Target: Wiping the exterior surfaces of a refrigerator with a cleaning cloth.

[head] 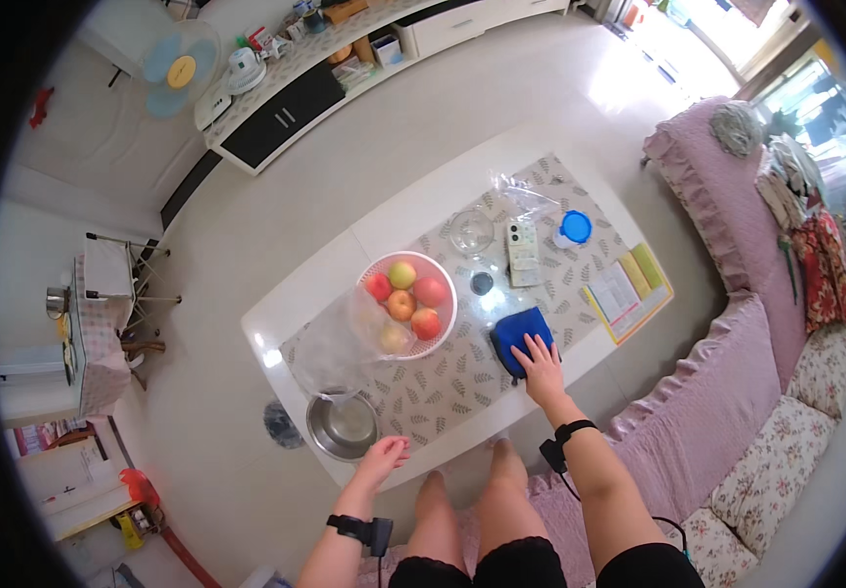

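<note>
My right hand [541, 371] lies flat with spread fingers on a folded blue cloth [520, 334] near the table's front edge. Beside a stainless steel bowl [342, 426], my left hand [385, 461] hovers with loosely bent fingers and nothing in it. A pink-and-white plastic basket [451, 312] of several apples [402, 305] stands at the middle of the coffee table [423, 464]. Thin clear plastic [327, 353] drapes over the basket's left side and reaches the bowl.
Behind the cloth are a round black object [481, 284], a phone [523, 253], a clear glass bowl [471, 231], a blue-lidded container [575, 228] and crumpled clear plastic [522, 195]. A printed booklet [629, 294] lies at the right edge. A pink-covered sofa [695, 367] curves along the right.
</note>
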